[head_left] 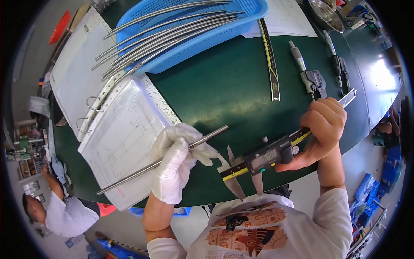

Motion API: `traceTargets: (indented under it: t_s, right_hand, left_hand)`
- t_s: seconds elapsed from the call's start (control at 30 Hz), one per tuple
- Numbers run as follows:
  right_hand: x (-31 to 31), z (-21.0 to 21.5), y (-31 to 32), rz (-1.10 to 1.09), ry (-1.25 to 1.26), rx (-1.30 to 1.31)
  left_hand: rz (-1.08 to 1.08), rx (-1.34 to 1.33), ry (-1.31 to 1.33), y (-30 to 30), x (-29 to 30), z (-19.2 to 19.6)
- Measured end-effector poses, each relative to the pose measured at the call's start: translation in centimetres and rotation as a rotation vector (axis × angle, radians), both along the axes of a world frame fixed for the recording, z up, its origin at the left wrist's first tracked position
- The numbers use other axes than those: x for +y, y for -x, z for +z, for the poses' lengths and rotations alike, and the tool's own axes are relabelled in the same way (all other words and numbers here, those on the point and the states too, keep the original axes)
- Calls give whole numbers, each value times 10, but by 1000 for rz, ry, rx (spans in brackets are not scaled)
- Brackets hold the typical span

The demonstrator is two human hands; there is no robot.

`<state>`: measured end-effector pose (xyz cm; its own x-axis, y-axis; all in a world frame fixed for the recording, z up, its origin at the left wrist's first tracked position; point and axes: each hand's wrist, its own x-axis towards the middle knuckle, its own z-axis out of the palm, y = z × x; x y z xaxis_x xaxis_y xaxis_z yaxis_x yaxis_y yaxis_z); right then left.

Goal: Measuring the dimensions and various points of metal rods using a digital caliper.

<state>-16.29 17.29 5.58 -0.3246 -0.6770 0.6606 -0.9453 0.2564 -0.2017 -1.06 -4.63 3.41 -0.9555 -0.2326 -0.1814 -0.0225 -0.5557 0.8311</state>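
Note:
My left hand (176, 157), in a white glove, is closed around a thin steel rod (129, 178). The rod slants from low left to upper right above an open ring binder. My bare right hand (321, 127) grips a digital caliper (263, 159) by its beam, with the thumb by the slider. The caliper's jaws are parted and point toward me, with nothing between them. Its jaw end lies close to the gloved fingertips; whether they touch I cannot tell. Several similar steel rods (172, 32) rest across a blue plastic basket (207, 43) at the far side.
The ring binder (125, 129) with drawing sheets covers the left of the green table (215, 95). A steel ruler (269, 60), a micrometer (308, 71) and another measuring tool (338, 64) lie on the right. A metal bowl (326, 16) stands far right. Another person (64, 211) sits at left.

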Motion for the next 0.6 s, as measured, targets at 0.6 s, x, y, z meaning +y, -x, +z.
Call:
traceTargets:
  t_s: [0.6]
  right_hand:
    - [0,-12,-3,8,-68,-78]
  left_hand:
    - [-15,25,14,-3,0,-1]
